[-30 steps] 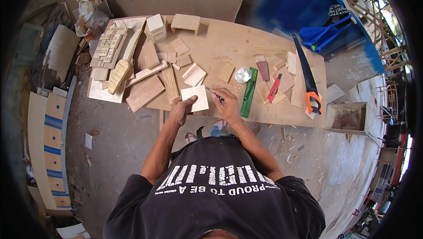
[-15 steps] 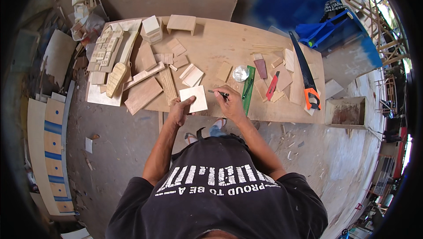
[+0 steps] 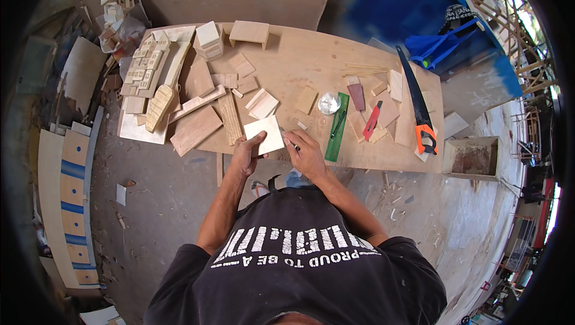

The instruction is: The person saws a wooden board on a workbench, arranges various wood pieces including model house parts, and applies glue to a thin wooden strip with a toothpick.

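My left hand (image 3: pixel 243 155) grips a pale square piece of wood (image 3: pixel 265 134) at its left side, thumb on top, above the table's front edge. Closed around a slim dark pen-like tool (image 3: pixel 297 148), my right hand (image 3: pixel 308 156) is at the wood's right edge; its fingers hide most of the tool, including the tip. To the right lie a green ruler (image 3: pixel 336 136) with a dark slim tool on it, a round clear container (image 3: pixel 329 103) with white contents and a red utility knife (image 3: pixel 372 120). A small tan block (image 3: pixel 306 99) lies beyond my right hand.
Wooden boards (image 3: pixel 196 130) and offcuts crowd the table's left side, beside a carved wooden building model (image 3: pixel 144 67). A handsaw (image 3: pixel 414 94) with an orange handle lies at the right. Thin sticks (image 3: pixel 365 69) lie farther back. An open box (image 3: pixel 473 156) adjoins the table's right end.
My right hand has moved slightly left and down, bringing the pen-like tool to the wood's right edge. Its tip, visible before, is now hidden. My left hand keeps hold of the wood.
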`<state>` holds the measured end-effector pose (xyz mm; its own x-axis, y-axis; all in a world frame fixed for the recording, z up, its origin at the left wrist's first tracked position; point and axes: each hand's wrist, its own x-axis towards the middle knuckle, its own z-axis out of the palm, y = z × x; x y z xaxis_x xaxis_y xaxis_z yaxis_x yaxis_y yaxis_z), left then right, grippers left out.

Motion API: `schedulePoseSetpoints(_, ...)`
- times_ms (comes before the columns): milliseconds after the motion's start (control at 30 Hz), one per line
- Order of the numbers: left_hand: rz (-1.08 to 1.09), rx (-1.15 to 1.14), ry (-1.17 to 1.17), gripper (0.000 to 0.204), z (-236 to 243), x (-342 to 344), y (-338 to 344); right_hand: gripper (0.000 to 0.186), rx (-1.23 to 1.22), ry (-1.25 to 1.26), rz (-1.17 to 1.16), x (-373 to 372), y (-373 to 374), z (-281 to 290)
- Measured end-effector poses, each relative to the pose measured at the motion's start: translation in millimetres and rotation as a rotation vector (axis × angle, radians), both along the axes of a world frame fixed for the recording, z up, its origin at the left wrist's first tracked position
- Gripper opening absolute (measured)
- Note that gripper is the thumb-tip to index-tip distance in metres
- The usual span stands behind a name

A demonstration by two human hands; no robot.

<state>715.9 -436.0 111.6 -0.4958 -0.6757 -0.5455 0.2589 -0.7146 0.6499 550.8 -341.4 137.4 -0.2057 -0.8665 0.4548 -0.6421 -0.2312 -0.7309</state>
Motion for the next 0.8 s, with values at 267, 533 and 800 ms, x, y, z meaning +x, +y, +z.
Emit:
schedulePoseSetpoints(267,-0.057,-0.028,-0.027,0.020,-3,-5,0,0.019,-0.042,0.073,-0.040,-6,8,-4)
schedulePoseSetpoints(533,-0.043,-0.160,-0.102,0.019,-12,3,-13,0.015,0.245,-0.396,-0.304,-43,21,-52)
schedulePoseSetpoints(800,-0.056,-0.230,-0.138,0.022,-7,0,-18,0.014,0.483,-1.252,-0.344,-58,-12,-115)
